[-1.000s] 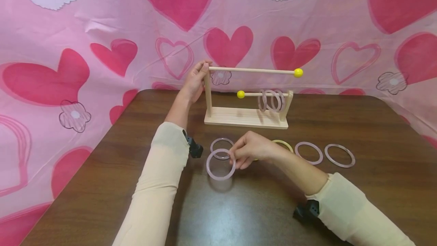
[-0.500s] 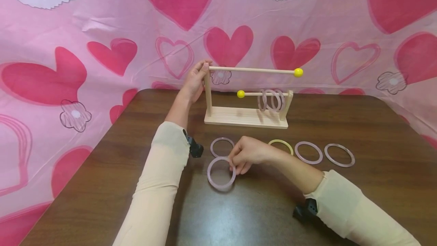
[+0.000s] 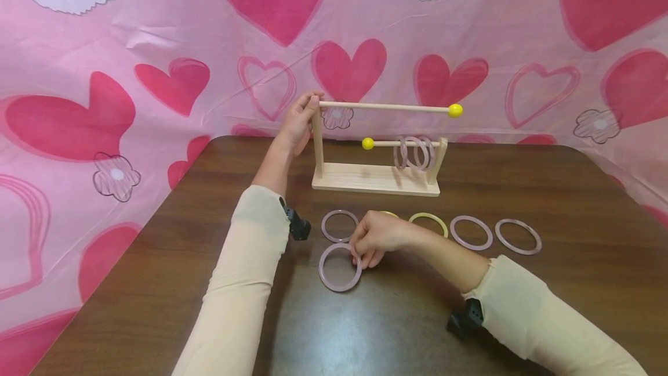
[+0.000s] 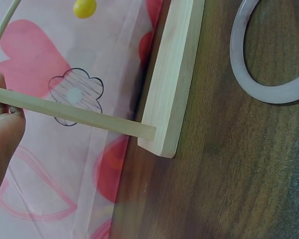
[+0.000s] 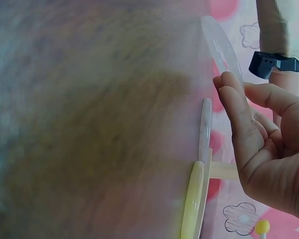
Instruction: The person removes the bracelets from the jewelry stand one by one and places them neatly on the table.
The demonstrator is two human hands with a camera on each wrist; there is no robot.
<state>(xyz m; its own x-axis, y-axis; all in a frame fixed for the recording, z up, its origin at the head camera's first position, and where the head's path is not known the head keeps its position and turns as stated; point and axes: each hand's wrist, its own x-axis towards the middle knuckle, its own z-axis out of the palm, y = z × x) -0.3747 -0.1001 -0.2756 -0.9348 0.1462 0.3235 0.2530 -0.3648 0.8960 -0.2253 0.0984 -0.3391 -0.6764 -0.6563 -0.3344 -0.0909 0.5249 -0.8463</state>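
My left hand (image 3: 298, 123) grips the top of the tall left post of a wooden stand (image 3: 376, 179). With thumb and fingertips, my right hand (image 3: 383, 234) pinches the right edge of a pale lavender bangle (image 3: 340, 289), low at the table in front of the row. In the right wrist view this bangle (image 5: 222, 47) reaches beyond the fingertips. Just behind it lies another lavender bangle (image 3: 323, 226). Several bangles (image 3: 432, 156) hang on the stand's short lower rod. The long upper rod (image 3: 386, 107), tipped with a yellow ball, carries none.
To the right of my right hand lie a yellow bangle (image 3: 429, 215), a lavender bangle (image 3: 471, 218) and a whitish-brown bangle (image 3: 519, 221). My hand mostly hides another yellow bangle (image 3: 388, 213). A pink heart-print cloth (image 3: 219, 28) hangs behind the dark wooden table (image 3: 156, 283).
My right hand has drawn the lavender bangle a little toward me and lowered it, away from the bangle behind. My left hand stays on the post.
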